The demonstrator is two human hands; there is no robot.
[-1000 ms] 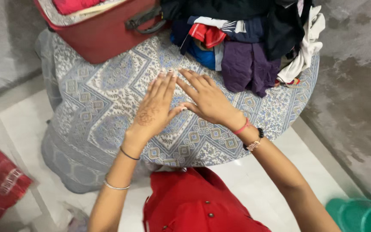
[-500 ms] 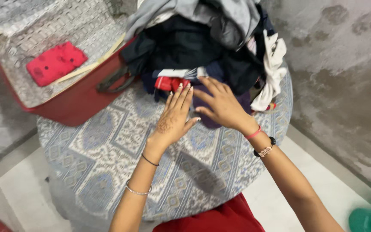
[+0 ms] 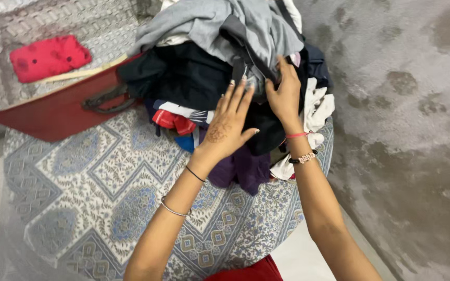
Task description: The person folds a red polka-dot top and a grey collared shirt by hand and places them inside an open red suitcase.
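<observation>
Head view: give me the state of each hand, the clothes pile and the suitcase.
Left hand: open, fingers spread on the clothes.
Right hand: on the grey garment; grip unclear.
Clothes pile: unfolded, heaped.
Red suitcase: open, red cloth inside.

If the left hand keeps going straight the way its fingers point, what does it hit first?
Most likely the grey garment topping the clothes pile; the left hand points up at it, fingertips near its dark edge, though depth is unclear.

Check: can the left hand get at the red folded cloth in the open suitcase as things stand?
Probably yes. The left hand hovers open over the clothes pile, holding nothing. The red cloth lies uncovered on the suitcase lining, with only the pile's edge between them.
</observation>
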